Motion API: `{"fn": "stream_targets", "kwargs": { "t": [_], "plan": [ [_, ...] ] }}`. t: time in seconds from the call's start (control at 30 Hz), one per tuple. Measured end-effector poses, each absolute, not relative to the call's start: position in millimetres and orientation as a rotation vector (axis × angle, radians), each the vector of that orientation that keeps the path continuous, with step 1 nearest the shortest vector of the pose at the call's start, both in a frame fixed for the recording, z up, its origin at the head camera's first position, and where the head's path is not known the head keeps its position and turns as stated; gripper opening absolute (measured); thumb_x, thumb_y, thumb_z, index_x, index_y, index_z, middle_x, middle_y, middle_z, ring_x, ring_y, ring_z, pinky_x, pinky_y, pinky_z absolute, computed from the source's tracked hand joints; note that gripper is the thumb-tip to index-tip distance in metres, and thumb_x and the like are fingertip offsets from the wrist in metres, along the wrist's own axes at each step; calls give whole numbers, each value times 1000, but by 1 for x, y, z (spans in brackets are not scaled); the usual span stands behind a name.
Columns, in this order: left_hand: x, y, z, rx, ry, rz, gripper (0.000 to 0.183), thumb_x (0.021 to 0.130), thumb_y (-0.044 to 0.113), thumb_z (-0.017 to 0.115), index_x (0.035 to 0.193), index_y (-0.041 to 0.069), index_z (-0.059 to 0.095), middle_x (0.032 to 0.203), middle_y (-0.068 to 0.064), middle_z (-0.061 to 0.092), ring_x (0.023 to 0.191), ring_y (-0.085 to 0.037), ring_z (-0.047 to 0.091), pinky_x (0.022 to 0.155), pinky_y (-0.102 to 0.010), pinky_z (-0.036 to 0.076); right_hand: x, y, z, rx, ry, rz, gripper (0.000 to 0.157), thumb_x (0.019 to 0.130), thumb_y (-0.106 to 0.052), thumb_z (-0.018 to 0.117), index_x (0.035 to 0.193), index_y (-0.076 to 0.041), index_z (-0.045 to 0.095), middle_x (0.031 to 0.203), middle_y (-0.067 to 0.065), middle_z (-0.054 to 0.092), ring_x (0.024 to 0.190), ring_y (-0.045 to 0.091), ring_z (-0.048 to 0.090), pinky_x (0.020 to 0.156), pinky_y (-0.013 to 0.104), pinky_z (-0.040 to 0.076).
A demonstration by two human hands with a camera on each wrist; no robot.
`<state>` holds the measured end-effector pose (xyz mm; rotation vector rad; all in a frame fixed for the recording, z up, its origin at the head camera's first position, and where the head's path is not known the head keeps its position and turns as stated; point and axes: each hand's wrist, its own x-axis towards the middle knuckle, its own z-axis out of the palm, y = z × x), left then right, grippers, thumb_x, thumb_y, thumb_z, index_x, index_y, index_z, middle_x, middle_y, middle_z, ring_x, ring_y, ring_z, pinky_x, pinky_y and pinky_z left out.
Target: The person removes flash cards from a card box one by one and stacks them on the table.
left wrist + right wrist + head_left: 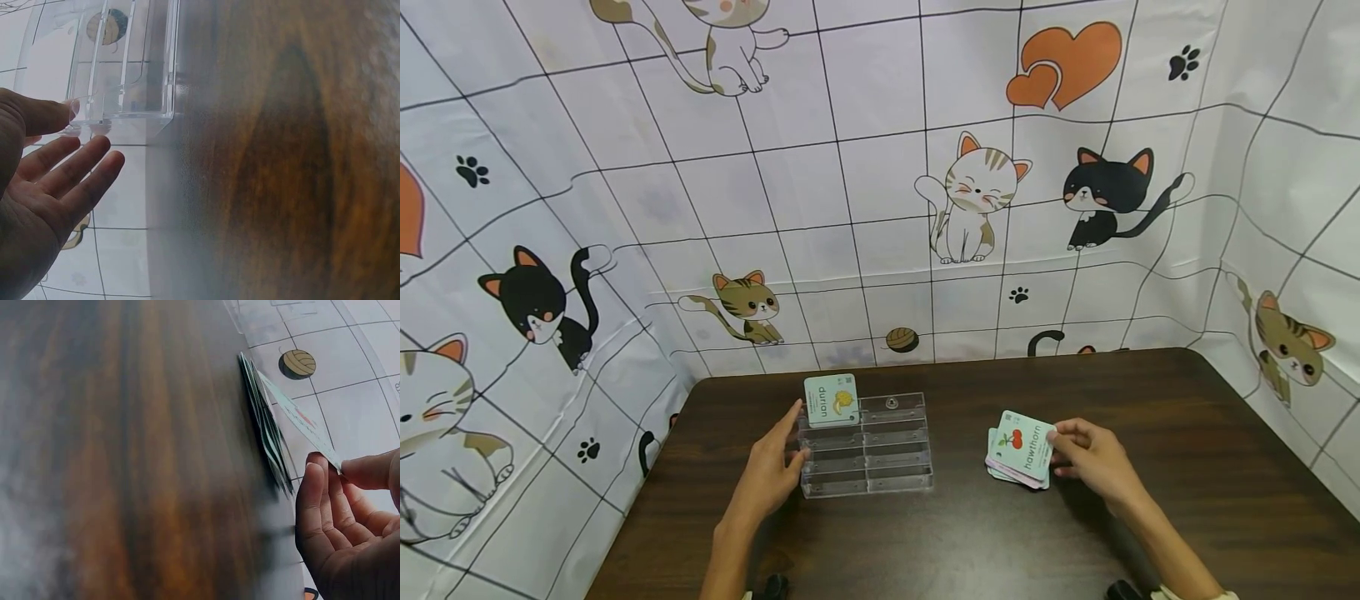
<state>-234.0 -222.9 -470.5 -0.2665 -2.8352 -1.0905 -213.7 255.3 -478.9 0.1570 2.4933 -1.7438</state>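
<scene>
On the right, my right hand (1093, 462) pinches the corner of a fruit card (1024, 442) printed "hawthorn" with red berries. In the right wrist view this card (300, 422) is tilted up at the pinched end, away from the small card stack (265, 425) under it. My left hand (771, 471) rests at the left side of a clear plastic card holder (898, 482) with two columns of slots. Its thumb (53, 115) lies at the holder's edge and the other fingers (94, 181) are extended. A "durian" card (831, 401) stands in the holder's back left slot.
The dark wooden table (970, 542) meets a white grid cloth (880, 183) printed with cats, hearts and paw prints at the back and sides. A stretch of tabletop lies between the holder and the card stack.
</scene>
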Motion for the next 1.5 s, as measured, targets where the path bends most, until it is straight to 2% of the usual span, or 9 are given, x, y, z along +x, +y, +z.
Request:
{"fn": "stream_targets", "kwargs": {
  "t": [0.27,0.5,0.8,1.03,1.23,1.5],
  "plan": [
    [-235,-224,-471,-272,-2832,-1104,86,99,-3,72,171,12,28,165,-27,46,136,-44,64,96,-47,66,-213,254,-479,178,2673,-1558,40,109,-24,66,131,9,62,112,20,79,86,15,75,70,29,67],
    [-235,-223,-471,-256,-2846,-1101,87,99,-3,72,172,14,27,166,-26,45,137,-44,63,98,-50,65,-213,256,-477,138,2752,-1446,40,107,-26,68,129,8,64,113,22,79,89,19,77,69,28,67],
    [-235,-223,-471,-254,-2844,-1093,87,99,-3,73,172,14,27,166,-25,46,136,-45,64,98,-50,65,-212,258,-475,114,2828,-1322,39,106,-29,69,125,5,70,109,21,80,81,18,78,64,25,64],
    [-236,-223,-472,-277,-2824,-1091,86,99,-3,73,171,12,28,165,-25,47,135,-44,65,98,-49,65,-212,260,-474,91,2892,-1247,32,107,-29,69,123,-1,74,103,14,82,72,13,76,60,26,60],
    [-236,-223,-471,-285,-2815,-1099,86,99,-3,73,171,11,29,165,-25,47,135,-43,65,99,-48,65,-217,258,-467,53,2929,-1197,34,106,-33,69,123,-3,74,98,9,81,71,14,72,61,27,53],
    [-235,-223,-471,-277,-2824,-1109,86,99,-3,73,171,12,28,167,-24,45,136,-43,64,99,-48,65,-225,242,-448,-15,2908,-1264,35,106,-33,70,124,-3,73,107,14,81,77,18,74,62,26,56]
  ]
}}
